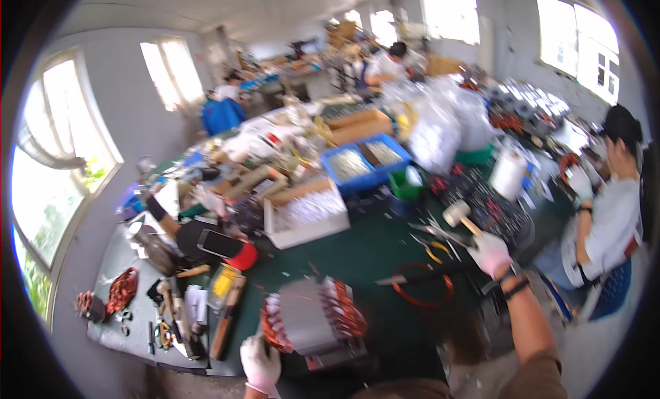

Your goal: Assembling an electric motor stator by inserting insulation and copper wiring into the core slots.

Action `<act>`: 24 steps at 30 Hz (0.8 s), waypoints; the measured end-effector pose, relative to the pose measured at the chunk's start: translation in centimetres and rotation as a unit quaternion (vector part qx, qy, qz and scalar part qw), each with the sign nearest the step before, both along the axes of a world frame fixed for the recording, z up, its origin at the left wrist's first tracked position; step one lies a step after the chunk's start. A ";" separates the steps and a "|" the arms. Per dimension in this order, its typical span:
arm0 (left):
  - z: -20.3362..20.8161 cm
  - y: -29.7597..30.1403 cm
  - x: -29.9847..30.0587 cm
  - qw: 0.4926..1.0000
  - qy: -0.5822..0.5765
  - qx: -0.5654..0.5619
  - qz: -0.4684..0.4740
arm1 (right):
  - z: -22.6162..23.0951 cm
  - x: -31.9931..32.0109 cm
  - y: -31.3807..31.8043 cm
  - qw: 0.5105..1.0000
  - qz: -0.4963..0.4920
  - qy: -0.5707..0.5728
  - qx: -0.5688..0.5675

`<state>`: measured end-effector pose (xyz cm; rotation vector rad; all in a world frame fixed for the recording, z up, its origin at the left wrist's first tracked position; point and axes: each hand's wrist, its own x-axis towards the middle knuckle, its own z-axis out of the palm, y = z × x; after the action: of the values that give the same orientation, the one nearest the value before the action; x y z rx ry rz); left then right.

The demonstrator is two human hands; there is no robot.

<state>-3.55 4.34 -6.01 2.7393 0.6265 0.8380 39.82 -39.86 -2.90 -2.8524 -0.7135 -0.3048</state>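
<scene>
Left hand (260, 364) was loosely curled at 7 o'clock of motor core (302, 313), contact unclear. Core sat on table (378, 242), 6 o'clock. Right hand (489, 253) was at mallet (456, 213) handle's 4 o'clock end, couldn't tell if gripping; low hold probably gave best control.

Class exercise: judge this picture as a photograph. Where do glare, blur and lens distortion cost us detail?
Head view: the large left window glares, mostly washed out to white; head view: the wound metal core and the right hand look soft, fine edges smeared; head view: the fisheye bows the left window's frame and the corners go black.
</scene>
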 end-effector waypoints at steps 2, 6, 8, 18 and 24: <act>-2.1 1.0 -1.1 0.999 -0.028 0.025 0.011 | 0.1 1.5 -0.1 0.998 -0.005 0.036 0.043; -0.9 0.1 -0.5 1.000 -0.009 -0.028 0.002 | -0.1 1.4 -1.2 0.998 -0.021 0.045 0.024; -0.9 0.4 -0.5 0.998 0.042 -0.053 0.010 | 0.8 0.1 -1.2 0.999 -0.026 0.039 0.008; 4.4 0.4 1.4 0.899 -0.150 -0.409 -0.037 | 0.3 -0.5 -1.5 0.998 -0.033 0.032 -0.039; 3.4 6.4 1.4 0.601 -0.138 -0.753 -0.232 | -1.0 -1.2 -3.5 1.000 -0.016 -0.004 0.004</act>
<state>-2.17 10.77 -2.56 1.0280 0.2345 0.2416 38.66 -43.32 -3.90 -2.8596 -0.6674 -0.3221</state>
